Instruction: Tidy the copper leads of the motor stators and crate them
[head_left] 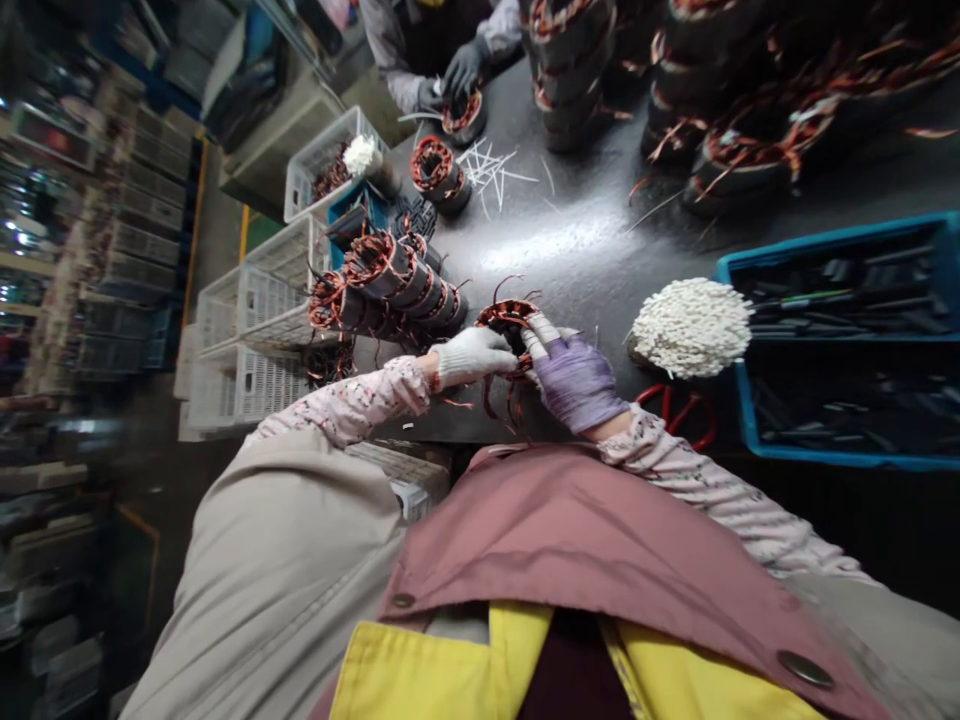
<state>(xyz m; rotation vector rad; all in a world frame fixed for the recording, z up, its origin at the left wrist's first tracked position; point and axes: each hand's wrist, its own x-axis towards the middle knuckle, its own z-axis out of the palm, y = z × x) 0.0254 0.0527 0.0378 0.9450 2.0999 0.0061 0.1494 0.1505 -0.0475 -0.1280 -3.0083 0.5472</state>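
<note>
A motor stator [504, 318] with copper windings and loose red-brown wire ends rests at the near edge of the dark worktable [570, 240]. My left hand [469, 355], in a white glove, grips its left side with fingers curled round the rim. My right hand [571, 375], in a purple glove with white fingertips, closes on its right side, fingers pressed onto the winding. Both hands hold the same stator between them, just in front of my apron.
A row of wound stators [390, 285] lies left of my hands. A bundle of white sleeves [691, 326] and a blue tray [847, 340] of dark parts stand right, red scissors [679, 410] below. Another person's gloved hands [457, 80] work a stator opposite. White crates [247, 340] sit left.
</note>
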